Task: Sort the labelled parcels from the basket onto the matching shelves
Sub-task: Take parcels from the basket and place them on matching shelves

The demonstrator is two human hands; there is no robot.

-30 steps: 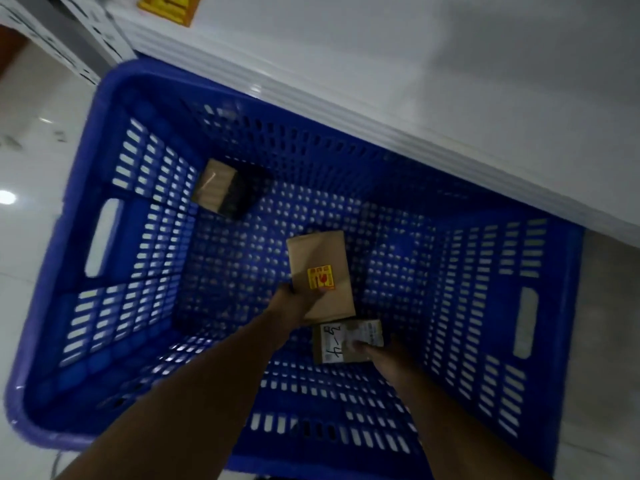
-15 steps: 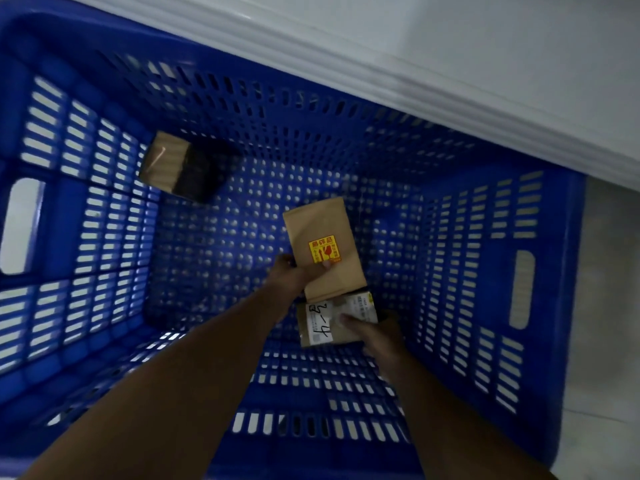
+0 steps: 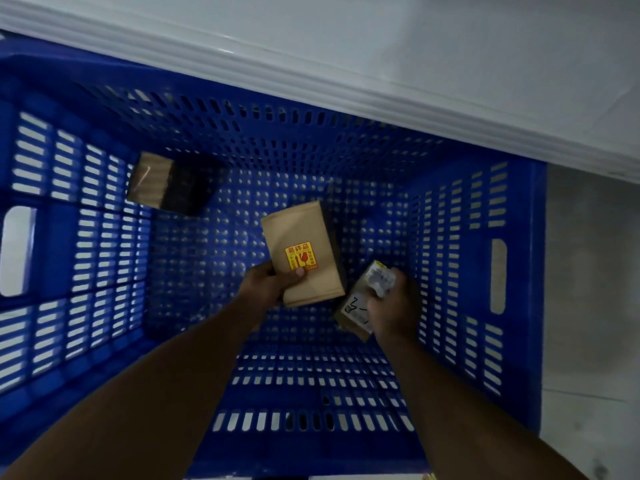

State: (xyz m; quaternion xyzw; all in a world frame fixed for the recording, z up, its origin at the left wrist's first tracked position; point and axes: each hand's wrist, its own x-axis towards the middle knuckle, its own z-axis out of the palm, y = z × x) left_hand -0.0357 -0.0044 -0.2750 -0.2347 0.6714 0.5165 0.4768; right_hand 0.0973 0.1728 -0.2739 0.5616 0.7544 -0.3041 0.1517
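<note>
Small parcel (image 3: 355, 310) now gripped, tilted, brown parcel (image 3: 304, 244) held

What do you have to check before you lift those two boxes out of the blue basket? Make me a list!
1. Grip of the left hand on the brown parcel: ok.
2. Grip of the right hand on the small parcel: ok.
3. The handwritten label on the small parcel is readable: not ok, the hand covers part of it.
4. Shelf mark on the brown parcel: cannot tell, only its yellow sticker shows.
5. The basket is emptied: not ok, a third parcel lies in its far left corner.
</note>
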